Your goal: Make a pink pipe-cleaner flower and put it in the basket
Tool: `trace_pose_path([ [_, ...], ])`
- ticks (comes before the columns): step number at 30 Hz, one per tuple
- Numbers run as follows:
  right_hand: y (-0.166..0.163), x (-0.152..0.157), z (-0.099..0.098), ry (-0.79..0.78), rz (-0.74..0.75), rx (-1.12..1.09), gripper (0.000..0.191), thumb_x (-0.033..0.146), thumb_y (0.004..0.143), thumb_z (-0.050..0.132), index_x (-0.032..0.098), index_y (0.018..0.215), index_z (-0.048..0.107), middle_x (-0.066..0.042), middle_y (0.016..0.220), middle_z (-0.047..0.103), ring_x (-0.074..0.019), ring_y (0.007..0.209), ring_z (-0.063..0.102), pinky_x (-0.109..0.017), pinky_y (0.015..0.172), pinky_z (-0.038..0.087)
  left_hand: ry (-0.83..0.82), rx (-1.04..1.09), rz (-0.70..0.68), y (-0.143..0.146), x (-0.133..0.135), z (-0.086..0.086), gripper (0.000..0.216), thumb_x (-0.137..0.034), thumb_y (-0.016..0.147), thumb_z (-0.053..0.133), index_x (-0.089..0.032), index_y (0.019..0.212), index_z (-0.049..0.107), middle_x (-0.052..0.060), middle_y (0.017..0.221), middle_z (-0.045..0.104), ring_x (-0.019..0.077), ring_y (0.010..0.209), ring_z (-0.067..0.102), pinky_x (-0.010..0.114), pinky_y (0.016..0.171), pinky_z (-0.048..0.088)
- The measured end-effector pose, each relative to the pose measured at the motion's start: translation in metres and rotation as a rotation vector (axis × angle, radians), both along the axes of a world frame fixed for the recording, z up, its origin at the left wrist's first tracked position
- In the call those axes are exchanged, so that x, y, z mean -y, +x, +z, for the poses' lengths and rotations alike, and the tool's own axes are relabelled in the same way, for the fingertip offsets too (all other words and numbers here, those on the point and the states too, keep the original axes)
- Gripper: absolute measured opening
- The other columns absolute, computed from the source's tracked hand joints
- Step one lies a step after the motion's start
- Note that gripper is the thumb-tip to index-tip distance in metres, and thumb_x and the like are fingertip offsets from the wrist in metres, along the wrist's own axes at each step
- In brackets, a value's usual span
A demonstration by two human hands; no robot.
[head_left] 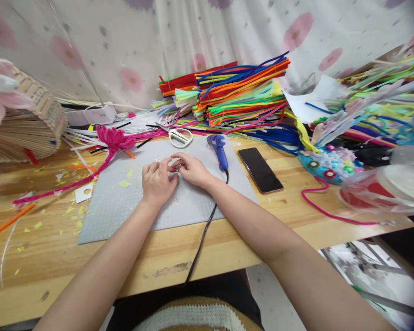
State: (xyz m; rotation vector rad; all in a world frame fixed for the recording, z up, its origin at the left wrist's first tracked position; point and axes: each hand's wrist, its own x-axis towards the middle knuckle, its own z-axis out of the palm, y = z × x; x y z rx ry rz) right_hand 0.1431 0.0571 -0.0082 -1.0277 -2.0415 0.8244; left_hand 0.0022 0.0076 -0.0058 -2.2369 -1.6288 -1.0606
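My left hand [158, 181] and my right hand [192, 171] meet over the middle of the grey cutting mat [113, 211]. Both have curled fingers, with fingertips close together around something tiny that I cannot make out. Just right of my right hand lies a blue glue gun [220, 151], its black cord [207, 230] running under my right forearm to the table's front edge. Scissors with pale handles [180, 138] rest beyond my hands, at the mat's far edge. A pink pipe-cleaner flower [113, 140] with a long stem lies to the left.
A black phone [260, 169] lies right of the mat. Bundles of coloured pipe cleaners [241, 92] are piled at the back. A wooden-stick structure [37, 115] stands at left, yellow scraps [69, 210] near it. At right are a decorated blue piece [327, 165] and a plastic-wrapped tub [382, 188].
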Motion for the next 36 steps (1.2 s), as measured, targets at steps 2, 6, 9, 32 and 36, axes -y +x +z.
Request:
trace_pose_path([
  [2,0.0,0.0,0.0,-0.006,0.002,0.005,0.051,0.001,0.068,0.04,0.023,0.114,0.052,0.003,0.091,0.071,-0.014,0.09,0.06,-0.031,0.086,0.043,0.003,0.031,-0.009,-0.001,0.004,0.002,0.046,-0.019,0.066,0.058,-0.02,0.11,0.045,0.005,0.083,0.07,0.0278,0.088,0.059,0.042,0.082,0.032],
  [6,0.001,0.001,0.002,-0.036,0.011,-0.008,0.054,0.001,0.068,0.039,0.023,0.116,0.05,0.003,0.092,0.07,-0.0133,0.09,0.06,-0.031,0.088,0.042,0.038,0.154,0.067,-0.009,0.01,0.005,0.051,-0.008,0.06,0.051,-0.021,0.108,0.042,0.003,0.084,0.068,0.0262,0.091,0.059,0.043,0.086,0.032],
  [9,0.0,0.002,0.003,-0.056,0.001,-0.033,0.055,0.0,0.068,0.039,0.024,0.117,0.05,0.003,0.093,0.07,-0.0134,0.089,0.06,-0.032,0.089,0.042,0.059,0.259,0.162,-0.018,0.01,0.006,0.054,-0.002,0.057,0.046,-0.021,0.108,0.041,0.002,0.082,0.068,0.024,0.088,0.06,0.042,0.085,0.034],
  [32,-0.001,0.006,0.004,-0.039,-0.023,-0.009,0.052,0.001,0.069,0.039,0.022,0.114,0.052,0.0,0.091,0.071,-0.0143,0.09,0.061,-0.034,0.089,0.043,-0.225,0.061,-0.126,-0.023,0.005,0.01,0.07,-0.001,0.056,0.045,-0.018,0.124,0.044,0.004,0.094,0.071,0.0269,0.098,0.056,0.043,0.089,0.038],
  [36,-0.001,0.006,0.003,-0.073,-0.013,-0.054,0.052,0.0,0.068,0.039,0.02,0.114,0.051,0.0,0.09,0.071,-0.0126,0.088,0.063,-0.033,0.09,0.044,-0.268,-0.008,-0.106,-0.021,0.006,0.012,0.067,-0.002,0.061,0.045,-0.016,0.126,0.044,0.005,0.097,0.07,0.025,0.099,0.055,0.041,0.089,0.039],
])
